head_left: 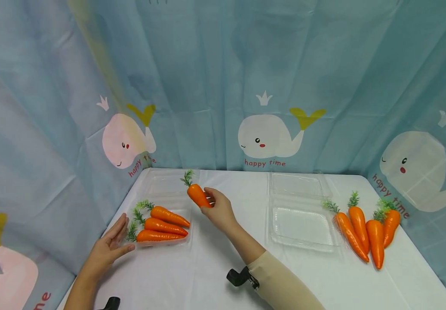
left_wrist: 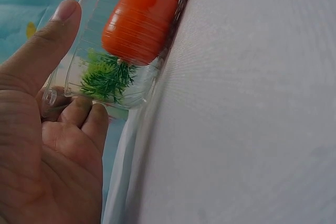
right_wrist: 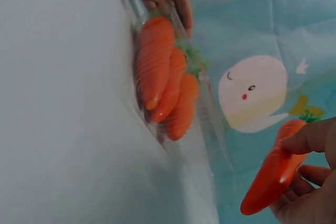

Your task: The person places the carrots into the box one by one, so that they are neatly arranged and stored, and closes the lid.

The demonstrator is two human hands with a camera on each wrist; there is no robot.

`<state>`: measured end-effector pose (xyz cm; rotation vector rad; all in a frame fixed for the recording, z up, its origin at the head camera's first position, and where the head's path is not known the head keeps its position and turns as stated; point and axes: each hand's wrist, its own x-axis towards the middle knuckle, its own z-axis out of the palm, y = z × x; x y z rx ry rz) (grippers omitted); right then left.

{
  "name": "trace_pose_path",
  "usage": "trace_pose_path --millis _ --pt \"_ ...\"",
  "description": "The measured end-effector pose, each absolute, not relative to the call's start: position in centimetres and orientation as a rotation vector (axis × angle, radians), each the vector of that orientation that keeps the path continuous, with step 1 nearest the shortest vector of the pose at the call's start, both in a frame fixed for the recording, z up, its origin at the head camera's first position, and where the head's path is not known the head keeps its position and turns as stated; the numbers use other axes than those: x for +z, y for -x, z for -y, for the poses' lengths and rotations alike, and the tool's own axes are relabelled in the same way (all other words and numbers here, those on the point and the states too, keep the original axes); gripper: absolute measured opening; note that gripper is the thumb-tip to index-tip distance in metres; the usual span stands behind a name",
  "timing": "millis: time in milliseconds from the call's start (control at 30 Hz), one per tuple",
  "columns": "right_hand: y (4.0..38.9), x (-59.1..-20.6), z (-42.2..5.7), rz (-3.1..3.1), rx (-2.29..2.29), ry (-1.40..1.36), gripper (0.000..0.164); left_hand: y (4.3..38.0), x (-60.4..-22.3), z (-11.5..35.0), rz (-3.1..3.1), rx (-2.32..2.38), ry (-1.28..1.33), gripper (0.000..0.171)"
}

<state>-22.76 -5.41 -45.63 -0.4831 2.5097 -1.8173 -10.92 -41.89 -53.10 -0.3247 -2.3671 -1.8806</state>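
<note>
An orange toy carrot with a green leafy top (head_left: 197, 194) is pinched between the thumb and fingers of my right hand (head_left: 220, 212), raised beside a clear plastic clamshell box. Three more carrots (head_left: 164, 224) lie side by side in that left box (head_left: 168, 243), leaves toward its left wall. At this left side is my left hand (head_left: 108, 247), thumb spread from fairly straight fingers. In the left wrist view, the left hand's fingers touch the corner of the clear box (left_wrist: 139, 100), and one carrot (left_wrist: 142, 22) shows through its wall.
A second clear box (head_left: 304, 226) stands open on the right of the white table (head_left: 230, 275). Several loose carrots (head_left: 375, 243) lie to its right. A blue whale-print curtain (head_left: 207, 86) surrounds the back and sides.
</note>
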Motion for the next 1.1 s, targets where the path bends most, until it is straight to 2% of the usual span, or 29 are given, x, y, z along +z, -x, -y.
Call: trace_pose_path --millis 433,767,1100 --pt "22.2 -43.5 7.4 -2.481 -1.837 0.638 0.056 10.8 -53.0 41.8 2.34 -1.904 0.344 0.097" --pt "21.6 -43.1 9.1 -2.442 -1.847 0.674 0.049 10.8 -53.0 41.9 2.348 -1.885 0.353 0.097" --pt "20.9 -43.5 11.0 -2.432 -1.802 0.708 0.048 10.6 -52.8 41.7 2.349 -1.896 0.355 0.095"
